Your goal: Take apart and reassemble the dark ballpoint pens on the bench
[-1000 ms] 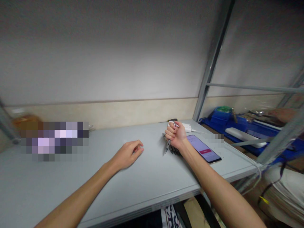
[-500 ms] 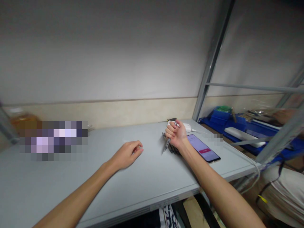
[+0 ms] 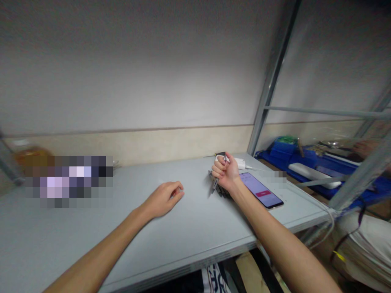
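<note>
My left hand rests on the grey tabletop with fingers loosely curled. A small gap shows between its thumb and forefinger, and nothing is visible in it. My right hand is closed in a fist around a slim grey metal tool. Its lower end points down toward the table, and a silvery bit shows above the fist; the rest is hidden by the fingers. Beneath that hand lies a dark object, mostly covered. Right beside the wrist is a phone with a lit screen.
A white charger with a cable lies behind my right hand. Blurred-out items stand at the left. Beyond the metal post is a blue surface with assorted things. A pale bundle is at the lower right.
Both hands keep almost the same place and pose. My right fist has shifted very slightly, with the grey tool still in it.
</note>
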The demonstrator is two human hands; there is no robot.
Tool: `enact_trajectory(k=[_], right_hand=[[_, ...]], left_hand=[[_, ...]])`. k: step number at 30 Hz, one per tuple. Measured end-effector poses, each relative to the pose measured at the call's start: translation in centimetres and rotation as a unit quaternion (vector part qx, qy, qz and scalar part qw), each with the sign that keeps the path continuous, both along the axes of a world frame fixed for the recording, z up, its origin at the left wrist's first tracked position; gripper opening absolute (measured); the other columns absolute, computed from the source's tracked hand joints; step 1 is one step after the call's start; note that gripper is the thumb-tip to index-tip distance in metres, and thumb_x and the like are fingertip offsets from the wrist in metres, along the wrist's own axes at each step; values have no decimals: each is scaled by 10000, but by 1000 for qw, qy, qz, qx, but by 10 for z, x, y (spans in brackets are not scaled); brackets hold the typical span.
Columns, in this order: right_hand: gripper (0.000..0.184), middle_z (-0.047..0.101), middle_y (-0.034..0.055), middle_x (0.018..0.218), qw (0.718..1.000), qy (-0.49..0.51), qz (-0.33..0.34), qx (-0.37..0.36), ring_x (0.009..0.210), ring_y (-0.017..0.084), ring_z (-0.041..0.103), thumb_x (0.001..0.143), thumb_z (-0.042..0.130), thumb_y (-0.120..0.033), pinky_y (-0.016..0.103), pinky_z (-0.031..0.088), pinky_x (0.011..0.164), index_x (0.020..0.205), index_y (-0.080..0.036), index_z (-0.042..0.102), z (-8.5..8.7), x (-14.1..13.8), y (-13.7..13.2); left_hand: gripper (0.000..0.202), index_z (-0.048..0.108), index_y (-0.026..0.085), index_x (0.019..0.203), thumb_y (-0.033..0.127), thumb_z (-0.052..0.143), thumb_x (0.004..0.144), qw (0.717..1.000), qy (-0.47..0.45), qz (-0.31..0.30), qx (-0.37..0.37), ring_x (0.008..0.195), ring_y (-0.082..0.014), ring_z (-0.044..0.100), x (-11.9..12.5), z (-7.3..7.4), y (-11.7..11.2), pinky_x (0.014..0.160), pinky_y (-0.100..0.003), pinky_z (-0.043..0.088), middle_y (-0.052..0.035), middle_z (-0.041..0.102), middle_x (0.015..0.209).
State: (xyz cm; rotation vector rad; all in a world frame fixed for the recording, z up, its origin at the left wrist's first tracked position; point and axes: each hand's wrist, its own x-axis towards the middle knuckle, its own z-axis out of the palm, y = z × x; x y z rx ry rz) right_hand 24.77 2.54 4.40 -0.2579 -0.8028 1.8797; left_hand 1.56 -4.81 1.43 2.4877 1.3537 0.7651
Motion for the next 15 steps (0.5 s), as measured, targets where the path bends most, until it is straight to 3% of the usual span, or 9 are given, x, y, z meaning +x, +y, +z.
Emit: enact_trajectory(k=[4,10,15], right_hand=[[351,105,-87,404,1000,18,14,10,348,63,55,793,365,-332,158,117,291,490,-197,250,-1,0,1],[366,102,-88,415,999,35,14,9,348,62,63,801,357,-370,158,124,291,496,-197,254,0,-1,-1],[334,103,-87,416,1000,19,22,6,346,60,61,791,361,-315,158,113,292,492,-192,275,1,-1,-2]], left_hand=[[187,553,177,881,306,422,850,1000,6,1,-2,627,-132,504,1,1,0,609,-238,367,9,544,646],[201,556,180,884,320,414,855,1000,10,3,1,645,-137,511,0,0,1,621,-242,369,1,552,664],[198,552,176,891,318,418,854,1000,13,2,-1,639,-135,504,0,1,0,619,-242,366,2,547,659]])
